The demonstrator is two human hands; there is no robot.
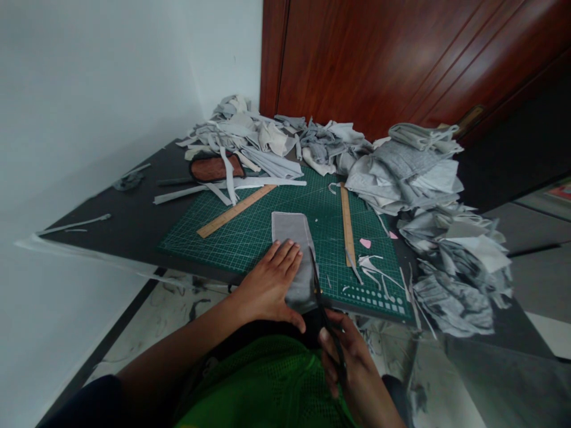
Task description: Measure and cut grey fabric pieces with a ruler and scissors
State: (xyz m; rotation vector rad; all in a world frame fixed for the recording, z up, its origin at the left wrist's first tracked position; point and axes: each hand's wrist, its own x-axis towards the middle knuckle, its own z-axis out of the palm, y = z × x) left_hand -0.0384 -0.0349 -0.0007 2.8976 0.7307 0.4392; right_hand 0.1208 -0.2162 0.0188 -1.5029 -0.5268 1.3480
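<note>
A grey fabric piece (289,226) with a pale line along its edge lies on the green cutting mat (241,238), reaching the front edge of the table. My left hand (272,285) rests flat on it, fingers stretched out and thumb apart. In my right hand (348,351) are dark-handled scissors (317,291), fingers wrapped round the handles. Their blades point away from me along the right edge of the fabric. Whether the blades are parted I cannot tell. Thin offcuts (375,270) lie on the mat to the right.
Two wooden rulers (236,211) (347,226) lie on the mat. Fabric scraps (250,134) are heaped at the back, with a brown dark-edged pad (216,168) before them. Folded grey cloth (408,169) is piled at right. A white wall and wooden door (379,65) stand behind.
</note>
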